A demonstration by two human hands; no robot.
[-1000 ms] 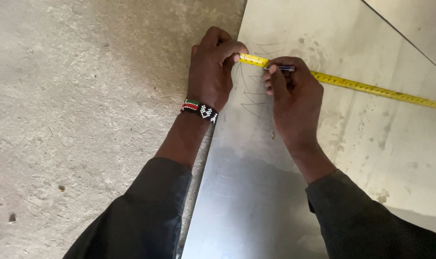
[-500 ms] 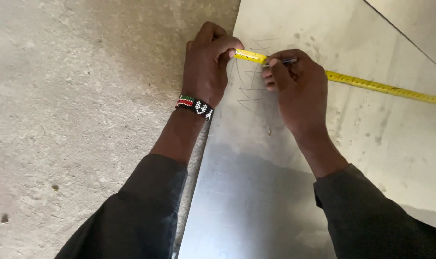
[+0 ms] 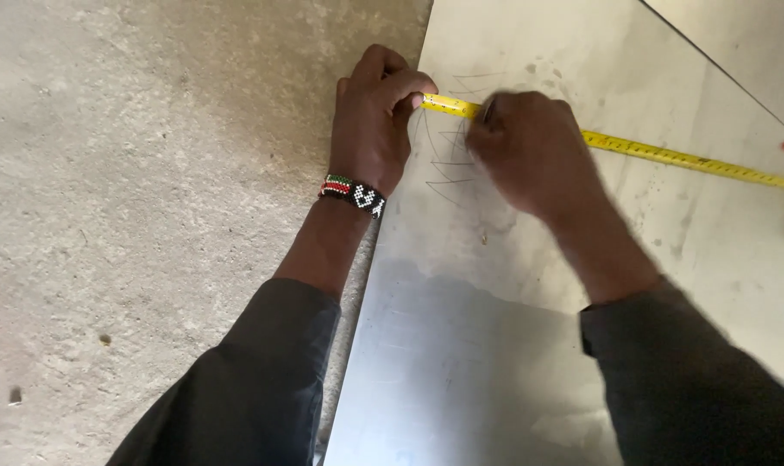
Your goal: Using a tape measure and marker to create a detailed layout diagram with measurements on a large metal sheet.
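Grey concrete floor (image 3: pixel 150 173) carries a bare metal sheet (image 3: pixel 495 345), its left edge running under the wrists. A yellow tape (image 3: pixel 668 155) lies stretched across the sheet from that edge toward the right. Left hand (image 3: pixel 370 121), with a beaded wristband (image 3: pixel 355 193), is closed on the tape's end, pinning it at the sheet's edge. Right hand (image 3: pixel 534 151) is curled around a thin marking tool (image 3: pixel 487 108), its tip beside the tape, above faint scribed lines (image 3: pixel 448 164). Step in hand, as judged: marking a measurement; the tape must stay flat and taut. No containers show.
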